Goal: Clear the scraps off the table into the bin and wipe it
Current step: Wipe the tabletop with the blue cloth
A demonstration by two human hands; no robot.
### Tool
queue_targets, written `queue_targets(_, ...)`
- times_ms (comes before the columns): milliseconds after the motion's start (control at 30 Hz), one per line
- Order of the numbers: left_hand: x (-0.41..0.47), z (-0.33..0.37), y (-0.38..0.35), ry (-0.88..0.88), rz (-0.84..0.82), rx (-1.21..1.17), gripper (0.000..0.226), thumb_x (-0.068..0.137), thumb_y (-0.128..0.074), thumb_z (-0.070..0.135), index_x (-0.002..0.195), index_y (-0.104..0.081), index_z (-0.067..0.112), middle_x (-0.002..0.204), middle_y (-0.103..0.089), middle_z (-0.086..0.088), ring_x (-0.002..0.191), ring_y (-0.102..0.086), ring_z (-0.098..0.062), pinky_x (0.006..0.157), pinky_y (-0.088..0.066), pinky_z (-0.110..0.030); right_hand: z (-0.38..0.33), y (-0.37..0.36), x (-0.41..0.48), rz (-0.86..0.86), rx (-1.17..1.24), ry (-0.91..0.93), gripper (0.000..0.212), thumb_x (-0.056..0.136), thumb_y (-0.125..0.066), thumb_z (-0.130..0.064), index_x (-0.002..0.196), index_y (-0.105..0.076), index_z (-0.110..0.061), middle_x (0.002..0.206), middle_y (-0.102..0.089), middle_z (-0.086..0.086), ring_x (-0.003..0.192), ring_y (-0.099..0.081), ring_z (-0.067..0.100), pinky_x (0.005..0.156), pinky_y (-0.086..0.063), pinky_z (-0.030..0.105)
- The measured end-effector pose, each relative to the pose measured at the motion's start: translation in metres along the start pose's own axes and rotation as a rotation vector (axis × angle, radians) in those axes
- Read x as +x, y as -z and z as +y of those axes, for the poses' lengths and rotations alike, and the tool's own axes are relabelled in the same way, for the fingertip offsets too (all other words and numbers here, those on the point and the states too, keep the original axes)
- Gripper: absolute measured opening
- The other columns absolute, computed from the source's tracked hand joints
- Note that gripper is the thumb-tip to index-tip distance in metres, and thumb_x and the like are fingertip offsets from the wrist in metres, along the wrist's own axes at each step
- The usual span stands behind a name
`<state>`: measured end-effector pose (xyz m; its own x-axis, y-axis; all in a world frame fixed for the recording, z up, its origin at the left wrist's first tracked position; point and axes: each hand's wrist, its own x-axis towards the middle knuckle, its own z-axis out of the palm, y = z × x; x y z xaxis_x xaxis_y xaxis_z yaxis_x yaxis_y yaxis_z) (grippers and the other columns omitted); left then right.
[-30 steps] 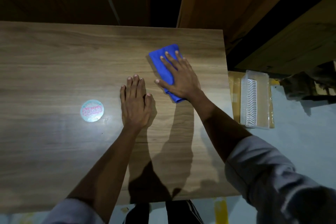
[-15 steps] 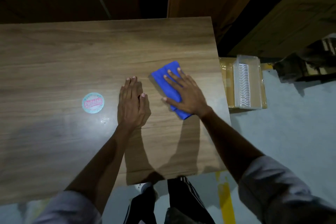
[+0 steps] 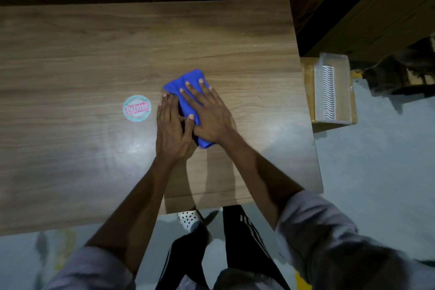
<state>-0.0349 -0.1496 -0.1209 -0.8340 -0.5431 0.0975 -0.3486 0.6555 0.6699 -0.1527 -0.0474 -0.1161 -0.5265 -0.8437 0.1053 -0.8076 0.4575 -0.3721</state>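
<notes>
The right hand [image 3: 207, 115] lies flat with fingers spread, pressing the folded blue cloth [image 3: 188, 92] onto the wooden table [image 3: 94, 54]; the left hand [image 3: 170, 129] rests open just beside it, touching its edge. For a good wipe, keep even palm pressure and overlapping strokes, skirting the round sticker [image 3: 136, 108] left of the hands
</notes>
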Motion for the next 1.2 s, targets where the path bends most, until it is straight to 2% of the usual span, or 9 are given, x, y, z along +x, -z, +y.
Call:
queue_targets(100,-0.023,0.002,0.009,-0.119,-0.086,0.087,0.069,0.105,-0.045,0.041,0.157,-0.031,-0.002,0.165,-0.031,-0.019,0.158,-0.019,-0.029,0.128,-0.015,-0.05,-0.01,0.004,-0.044,0.003,-0.007,-0.054,0.072,0.101,-0.047,-0.052,0.164,-0.03,-0.022,0.173,-0.022,0.0,0.162,-0.008,0.027,0.129,-0.016,0.046)
queue_targets(200,-0.047,0.002,0.013,-0.25,-0.121,0.258,0.069,0.102,-0.049,0.042,0.154,-0.038,-0.001,0.164,-0.033,-0.017,0.157,-0.02,-0.029,0.126,-0.019,-0.053,0.004,0.014,-0.09,0.04,-0.021,-0.122,0.075,0.1,-0.054,-0.057,0.163,-0.034,-0.022,0.172,-0.026,0.0,0.161,-0.011,0.027,0.129,-0.017,0.045)
queue_targets(333,-0.051,0.005,0.012,-0.191,-0.116,0.313,0.069,0.102,-0.047,0.044,0.156,-0.036,0.002,0.168,-0.027,-0.015,0.159,-0.015,-0.028,0.127,-0.014,-0.052,0.043,0.034,-0.12,0.021,-0.013,-0.269,0.079,0.099,-0.057,-0.06,0.164,-0.03,-0.026,0.173,-0.021,-0.003,0.162,-0.007,0.027,0.127,-0.021,0.05)
queue_targets(533,-0.05,0.001,0.008,-0.165,-0.116,0.302,0.072,0.102,-0.049,0.045,0.159,-0.031,0.004,0.169,-0.023,-0.012,0.16,-0.008,-0.024,0.128,-0.012,-0.05,0.046,0.029,-0.058,0.063,-0.093,-0.369,0.081,0.1,-0.044,-0.07,0.165,-0.029,-0.025,0.173,-0.021,-0.001,0.161,-0.01,0.033,0.127,-0.022,0.053)
queue_targets(767,-0.049,0.0,0.013,-0.172,0.001,0.198,0.068,0.103,-0.049,0.041,0.159,-0.033,0.006,0.168,-0.024,-0.016,0.158,-0.015,-0.029,0.126,-0.018,-0.051,-0.013,-0.002,-0.019,0.015,-0.119,-0.168,0.077,0.101,-0.041,-0.065,0.164,-0.031,-0.022,0.172,-0.025,0.003,0.16,-0.014,0.036,0.127,-0.022,0.053)
queue_targets(900,-0.053,-0.001,0.02,-0.202,0.035,0.12,0.062,0.103,-0.05,0.04,0.156,-0.04,0.009,0.168,-0.026,-0.016,0.158,-0.018,-0.032,0.126,-0.018,-0.053,-0.023,0.003,-0.058,-0.023,-0.059,0.009,0.072,0.103,-0.042,-0.059,0.163,-0.033,-0.022,0.172,-0.025,0.001,0.161,-0.013,0.031,0.128,-0.02,0.048)
queue_targets(1000,-0.056,-0.004,0.022,-0.212,0.044,0.172,0.062,0.102,-0.051,0.039,0.156,-0.041,0.009,0.166,-0.031,-0.015,0.157,-0.022,-0.032,0.125,-0.021,-0.052,-0.002,0.018,-0.099,-0.081,-0.041,0.109,0.073,0.103,-0.048,-0.062,0.163,-0.034,-0.023,0.172,-0.025,-0.001,0.161,-0.011,0.027,0.13,-0.016,0.045)
queue_targets(1100,-0.06,-0.006,0.019,-0.243,0.013,0.233,0.063,0.102,-0.054,0.038,0.155,-0.041,0.008,0.164,-0.035,-0.013,0.156,-0.025,-0.031,0.123,-0.024,-0.052,0.033,0.039,-0.115,-0.115,-0.059,0.072,0.078,0.101,-0.052,-0.066,0.163,-0.033,-0.024,0.172,-0.024,-0.001,0.162,-0.01,0.027,0.129,-0.015,0.045)
queue_targets(1200,-0.065,-0.01,0.018,-0.181,0.032,0.249,0.062,0.103,-0.049,0.043,0.154,-0.043,0.008,0.163,-0.037,-0.011,0.155,-0.026,-0.03,0.123,-0.024,-0.052,0.054,0.046,-0.097,-0.097,-0.077,-0.025,0.079,0.1,-0.051,-0.068,0.163,-0.032,-0.026,0.172,-0.024,-0.003,0.162,-0.01,0.028,0.127,-0.022,0.049)
